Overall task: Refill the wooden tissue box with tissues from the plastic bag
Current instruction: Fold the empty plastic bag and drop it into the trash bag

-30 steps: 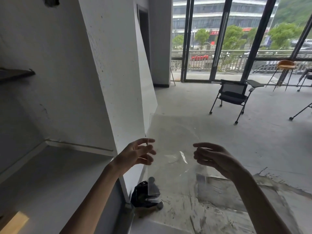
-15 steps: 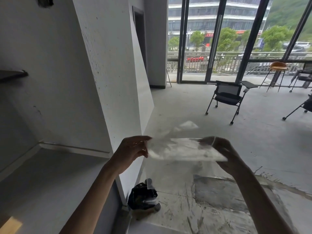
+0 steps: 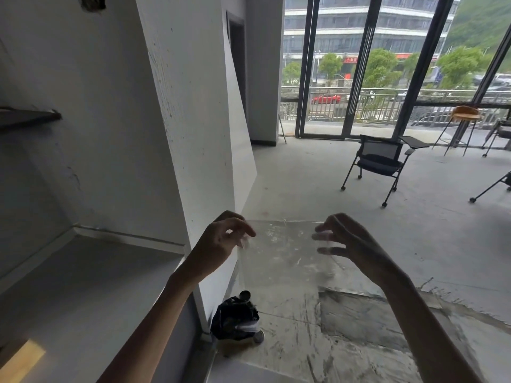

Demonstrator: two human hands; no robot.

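Note:
A clear, see-through plastic bag (image 3: 282, 252) hangs flat in the air in front of me, its top edge level between my hands. My left hand (image 3: 221, 241) pinches the bag's upper left corner with thumb and fingers. My right hand (image 3: 345, 244) has its fingers curled at the bag's upper right edge and seems to hold it there. No tissues show inside the bag. A corner of a light wooden thing (image 3: 20, 360), perhaps the tissue box, peeks in at the bottom left on the grey counter (image 3: 83, 286).
A white wall panel (image 3: 193, 134) stands just left of my hands. A black bag of rubbish (image 3: 235, 319) lies on the concrete floor below. Further right stand a black folding chair (image 3: 378, 164) and a wooden stool (image 3: 464, 117) by the glass doors.
The bag hung as a tall open sheet, was then folded over flat between my hands, and now hangs down again as a shorter sheet. My hands stay close together at chest height.

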